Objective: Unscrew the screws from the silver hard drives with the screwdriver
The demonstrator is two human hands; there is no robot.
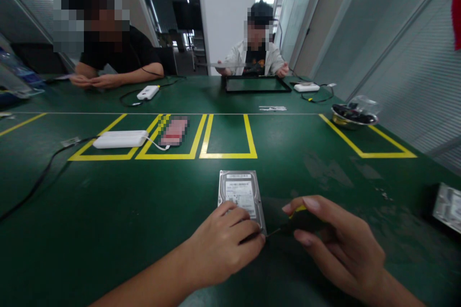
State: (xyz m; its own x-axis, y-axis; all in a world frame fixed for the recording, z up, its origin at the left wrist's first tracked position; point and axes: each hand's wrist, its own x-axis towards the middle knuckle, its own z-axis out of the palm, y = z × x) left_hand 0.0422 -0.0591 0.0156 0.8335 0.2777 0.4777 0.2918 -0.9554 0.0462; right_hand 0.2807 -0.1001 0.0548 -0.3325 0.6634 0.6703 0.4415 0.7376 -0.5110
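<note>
A silver hard drive (240,193) lies flat on the green table (108,211) in front of me. My left hand (225,244) rests on its near edge, fingers curled and pressing it down. My right hand (338,244) is closed round a screwdriver (298,220) with a black and yellow handle. The thin tip of the screwdriver points left and meets the drive's near right corner, just by my left fingertips.
Yellow tape boxes (226,141) mark the table; a white power bank (120,139) with cables lies at left. Another drive (448,206) sits at the right edge, a metal bowl (355,116) beyond it. Two people sit across, one behind a dark tray (256,84).
</note>
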